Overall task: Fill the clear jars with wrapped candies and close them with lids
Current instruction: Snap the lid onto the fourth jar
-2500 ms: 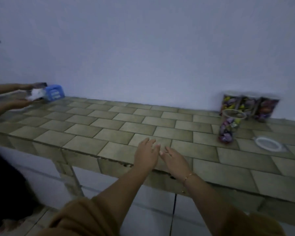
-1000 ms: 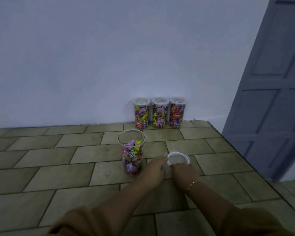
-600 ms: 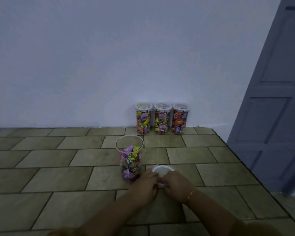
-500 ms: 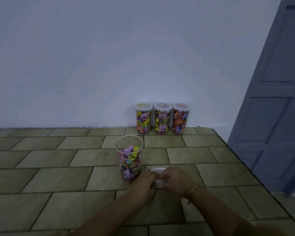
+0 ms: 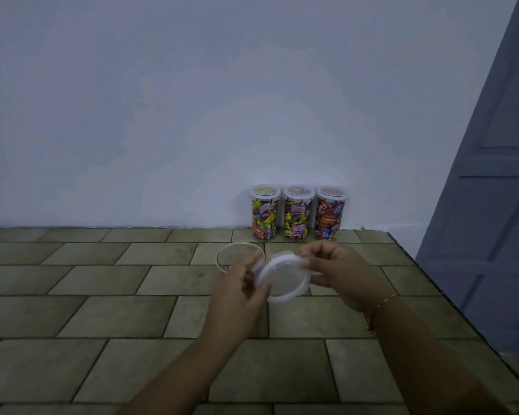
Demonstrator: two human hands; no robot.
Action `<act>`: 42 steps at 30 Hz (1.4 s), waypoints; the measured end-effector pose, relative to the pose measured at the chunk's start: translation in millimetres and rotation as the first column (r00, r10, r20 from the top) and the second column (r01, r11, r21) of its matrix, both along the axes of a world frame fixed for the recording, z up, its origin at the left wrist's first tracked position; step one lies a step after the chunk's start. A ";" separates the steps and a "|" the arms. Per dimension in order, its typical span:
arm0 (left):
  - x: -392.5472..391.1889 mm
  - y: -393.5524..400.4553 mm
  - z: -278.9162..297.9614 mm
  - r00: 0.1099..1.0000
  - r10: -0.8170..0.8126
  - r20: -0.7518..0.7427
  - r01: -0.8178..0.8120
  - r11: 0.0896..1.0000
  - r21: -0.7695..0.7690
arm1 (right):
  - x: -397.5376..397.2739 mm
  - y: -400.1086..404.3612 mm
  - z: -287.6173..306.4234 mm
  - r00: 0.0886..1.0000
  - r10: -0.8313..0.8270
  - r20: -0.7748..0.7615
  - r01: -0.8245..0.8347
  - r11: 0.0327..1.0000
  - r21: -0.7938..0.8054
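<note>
A round clear lid (image 5: pixel 282 278) is lifted above the tiled counter, tilted toward me. My left hand (image 5: pixel 240 290) holds its left edge and my right hand (image 5: pixel 339 271) pinches its upper right rim. Just behind my left hand stands an open clear jar (image 5: pixel 237 257); only its rim and a bit of pink candy show, the rest is hidden by my hand. Three lidded jars (image 5: pixel 297 215) full of wrapped candies stand in a row against the wall.
The tiled counter (image 5: pixel 102 295) stretches left and toward me. Its right edge (image 5: pixel 426 280) drops off beside a grey-blue door (image 5: pixel 492 205). A white wall rises behind the jars.
Both hands have picked the lid up off the counter and raised it beside the open jar. My head moved closer, so my left hand now covers most of the jar.
</note>
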State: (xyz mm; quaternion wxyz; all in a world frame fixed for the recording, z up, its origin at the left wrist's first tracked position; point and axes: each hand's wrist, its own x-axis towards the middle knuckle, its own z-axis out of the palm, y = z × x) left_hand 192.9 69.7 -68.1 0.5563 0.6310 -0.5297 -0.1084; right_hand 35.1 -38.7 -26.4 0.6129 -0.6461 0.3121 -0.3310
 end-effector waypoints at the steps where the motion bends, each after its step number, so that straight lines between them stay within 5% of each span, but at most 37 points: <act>1: 2.8 0.0 7.4 0.997 0.012 -0.071 -0.014 0.999 -0.030 | 2.6 0.4 2.0 0.999 -0.009 0.038 0.009 1.000 0.018; 6: 25.0 -11.4 33.0 0.945 0.107 -0.310 -0.140 0.987 -0.085 | 30.2 4.6 6.3 0.992 -0.078 0.102 0.070 0.994 0.078; 12: 49.9 -34.9 35.6 0.873 0.251 -0.419 -0.270 0.963 0.015 | 68.7 7.4 12.4 0.986 -0.149 -0.074 0.150 0.989 0.002; 26: 66.0 -58.1 28.1 0.836 0.179 -0.519 -0.086 0.976 0.199 | 93.6 -3.2 4.3 0.922 -0.230 -0.312 0.187 0.969 -0.162; 36: 48.4 -66.1 13.7 0.731 0.224 -0.644 -0.149 0.974 0.169 | 86.4 -13.1 -4.5 0.944 -0.188 -0.270 0.172 0.982 -0.083; 42: 34.7 -68.9 9.3 0.634 0.119 -0.764 -0.094 0.993 0.077 | 73.0 -15.6 -7.6 0.951 -0.211 -0.225 0.205 0.978 -0.048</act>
